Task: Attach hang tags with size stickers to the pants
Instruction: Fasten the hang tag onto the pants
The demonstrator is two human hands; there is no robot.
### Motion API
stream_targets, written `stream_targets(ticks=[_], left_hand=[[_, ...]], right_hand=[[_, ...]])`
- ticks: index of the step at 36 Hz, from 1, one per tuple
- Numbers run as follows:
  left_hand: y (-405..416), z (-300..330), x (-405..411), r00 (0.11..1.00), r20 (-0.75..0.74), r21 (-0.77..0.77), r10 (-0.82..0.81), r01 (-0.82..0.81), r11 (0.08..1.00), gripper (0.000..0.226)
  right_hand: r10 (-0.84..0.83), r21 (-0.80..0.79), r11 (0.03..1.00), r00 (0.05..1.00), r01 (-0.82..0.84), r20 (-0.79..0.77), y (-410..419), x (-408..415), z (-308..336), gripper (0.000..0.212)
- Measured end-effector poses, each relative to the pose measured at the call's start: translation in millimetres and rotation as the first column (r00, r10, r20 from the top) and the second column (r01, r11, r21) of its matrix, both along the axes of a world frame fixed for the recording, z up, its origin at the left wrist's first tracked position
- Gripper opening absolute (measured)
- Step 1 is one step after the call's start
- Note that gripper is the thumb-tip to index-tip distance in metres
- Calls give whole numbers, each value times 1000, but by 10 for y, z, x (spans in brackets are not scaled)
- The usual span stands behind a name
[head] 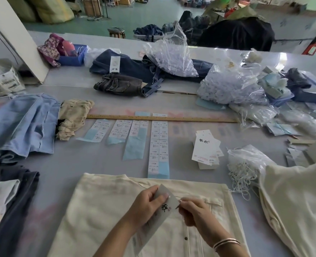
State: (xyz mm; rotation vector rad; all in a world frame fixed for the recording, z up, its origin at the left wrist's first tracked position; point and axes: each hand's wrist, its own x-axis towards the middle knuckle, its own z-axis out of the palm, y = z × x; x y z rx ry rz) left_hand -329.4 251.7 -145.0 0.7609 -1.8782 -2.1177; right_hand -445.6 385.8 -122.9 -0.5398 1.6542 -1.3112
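Cream pants [101, 210] spread flat at the near edge of the table [101, 160]; left hand [146, 204] pinched on a white hang tag [169, 201] above the waistband; right hand [196, 212] closed at the tag's right edge, fingertips together on something too small to tell. Sticker sheets [159, 145] in rows at mid-table below a wooden ruler [160, 118]; stacked hang tags [206, 149] just right. Clear bag [246, 164] of white strings near the right edge; blue bin [73, 59] at the far left, holding a pink item.
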Motion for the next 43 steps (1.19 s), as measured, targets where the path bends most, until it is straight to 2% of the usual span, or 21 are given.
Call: stream_targets(ticks=[8, 13, 15, 20, 26, 34, 40, 43], left_hand=[[34, 66, 78, 998, -46, 50, -34, 36, 998, 10], [32, 107, 129, 996, -65, 50, -54, 57, 997, 10], [32, 120, 142, 996, -70, 58, -51, 55, 997, 10], [36, 153, 149, 995, -86, 86, -51, 59, 995, 7], [27, 195, 163, 993, -97, 107, -68, 78, 991, 7], [-15, 218, 174, 993, -68, 40, -94, 97, 995, 6], [-3, 186, 157, 995, -59, 35, -83, 85, 996, 2], [12, 166, 139, 995, -42, 25, -91, 92, 995, 5]], right_hand=[[-2, -91, 996, 1000, 0, -14, 18, 105, 3, 32], [24, -82, 997, 997, -18, 68, 33, 155, 14, 20], [29, -62, 998, 999, -28, 15, 47, 176, -4, 24], [170, -65, 981, 972, -182, -162, 35, 216, 45, 29], [228, -84, 964, 947, -252, -226, -27, 199, 40, 28], [325, 85, 941, 807, -327, -494, -39, 102, 9, 18], [399, 189, 910, 654, -370, -643, -56, 61, 72, 44], [392, 171, 909, 637, -380, -664, -54, 33, 47, 20]])
